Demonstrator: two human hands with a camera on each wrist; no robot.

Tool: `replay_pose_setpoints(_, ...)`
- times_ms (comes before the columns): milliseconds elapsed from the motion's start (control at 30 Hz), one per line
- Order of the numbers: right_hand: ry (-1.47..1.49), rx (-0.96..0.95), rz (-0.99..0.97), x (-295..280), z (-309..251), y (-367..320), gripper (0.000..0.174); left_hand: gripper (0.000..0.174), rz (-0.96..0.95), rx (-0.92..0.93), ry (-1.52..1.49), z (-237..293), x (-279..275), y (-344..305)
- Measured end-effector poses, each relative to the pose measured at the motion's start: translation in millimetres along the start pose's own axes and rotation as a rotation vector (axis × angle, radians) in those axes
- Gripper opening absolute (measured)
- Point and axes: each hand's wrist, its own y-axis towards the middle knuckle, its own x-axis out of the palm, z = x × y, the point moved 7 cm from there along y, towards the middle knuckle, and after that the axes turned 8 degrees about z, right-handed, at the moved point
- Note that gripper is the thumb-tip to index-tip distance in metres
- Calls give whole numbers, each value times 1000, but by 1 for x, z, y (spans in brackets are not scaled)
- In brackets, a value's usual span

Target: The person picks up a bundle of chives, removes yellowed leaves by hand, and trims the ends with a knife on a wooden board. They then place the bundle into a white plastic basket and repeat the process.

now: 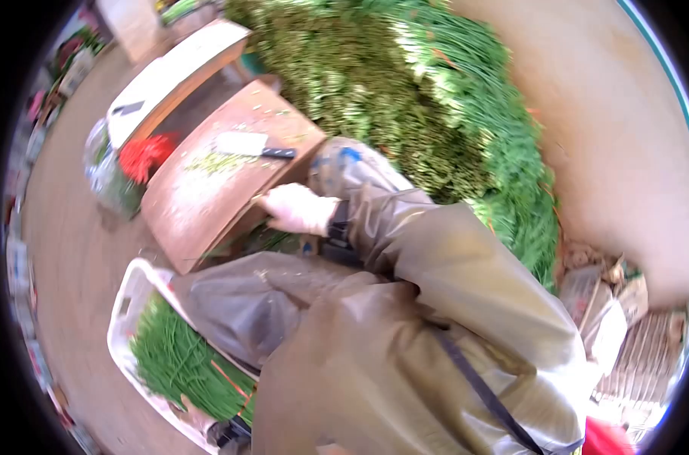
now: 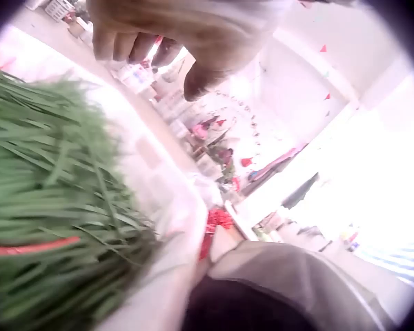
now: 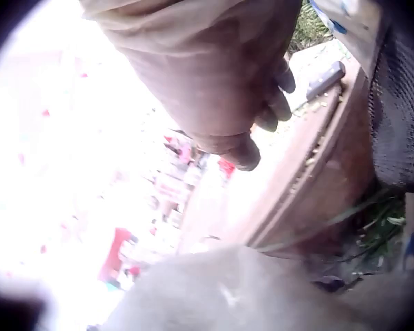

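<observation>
My right hand (image 1: 295, 208), in a thin pale glove, is at the near edge of a wooden board (image 1: 231, 182). In the right wrist view its fingers (image 3: 265, 117) hang loosely bent beside the board, with nothing seen in them. A wide-bladed knife (image 1: 242, 144) with a dark handle lies flat on the board among cut bits. At the lower left, my left hand (image 1: 197, 418) is by the side of a white plastic basket (image 1: 121, 326). Long green chives (image 1: 178, 356) with an orange tie (image 1: 231, 379) fill it. The left fingers (image 2: 124, 47) are relaxed and spread above the rim.
A large heap of chives (image 1: 360, 83) lies beyond my knees, against the pale wall (image 1: 610, 144). Left of the board are a red bundle (image 1: 144, 157), a clear plastic bag (image 1: 109, 178) and a white-topped stand (image 1: 178, 72). Cardboard (image 1: 640, 356) lies at the lower right.
</observation>
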Motion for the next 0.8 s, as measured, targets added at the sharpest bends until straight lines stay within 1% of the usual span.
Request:
replay_pose_setpoints(67, 94, -45, 169, -51, -11, -25, 50, 63, -39, 79, -150, 66, 5, -33)
replay_pose_setpoints(133, 137, 0, 340, -112, 8, -62, 40, 55, -121, 168, -251, 130, 17, -65)
replay_pose_setpoints(167, 160, 20, 426, -142, 17, -82, 35, 52, -136, 301, -232, 156, 29, -72)
replay_pose_setpoints(200, 162, 85, 499, -171, 43, -105, 36, 50, -215, 372, -285, 190, 42, -90)
replay_pose_setpoints(233, 141, 240, 573, -196, 85, -141, 37, 49, -262, 416, -309, 216, 54, -105)
replay_pose_setpoints(300, 124, 661, 690, -230, 174, -229, 39, 47, -362, 525, -336, 264, 78, -130)
replay_pose_setpoints(333, 31, 728, 840, -236, 221, -284, 38, 46, -392, 561, -337, 281, 91, -142)
replay_pose_setpoints(367, 106, 973, 835, -238, 262, -344, 39, 45, -424, 597, -338, 298, 103, -155)
replay_pose_setpoints(400, 203, 1104, 933, -229, 302, -411, 40, 43, -537, 494, -503, 309, 114, -166)
replay_pose_setpoints(433, 152, 1152, 1019, -215, 337, -480, 41, 42, -602, 448, -566, 320, 120, -175)
replay_pose_setpoints(467, 227, 1342, 1022, -196, 358, -543, 39, 41, -664, 399, -627, 332, 127, -183)
replay_pose_setpoints(533, 510, 1668, 1033, -137, 362, -628, 36, 39, -691, 409, -572, 348, 141, -199)
replay_pose_setpoints(567, 674, 1768, 1063, -99, 356, -654, 36, 39, -705, 417, -546, 355, 148, -207)
replay_pose_setpoints(633, 940, 1874, 1154, -36, 339, -668, 36, 38, -802, 408, -544, 362, 168, -220)
replay_pose_setpoints(667, 999, 1891, 1180, -13, 338, -665, 37, 38, -835, 408, -536, 365, 176, -226)
replay_pose_setpoints(700, 996, 1896, 1171, 1, 343, -656, 38, 37, -869, 408, -527, 367, 183, -232)
replay_pose_setpoints(733, 920, 1895, 1120, 10, 355, -649, 39, 37, -914, 371, -537, 369, 189, -239)
replay_pose_setpoints(800, 600, 1882, 859, 14, 389, -637, 53, 37, -946, 362, -537, 371, 189, -250)
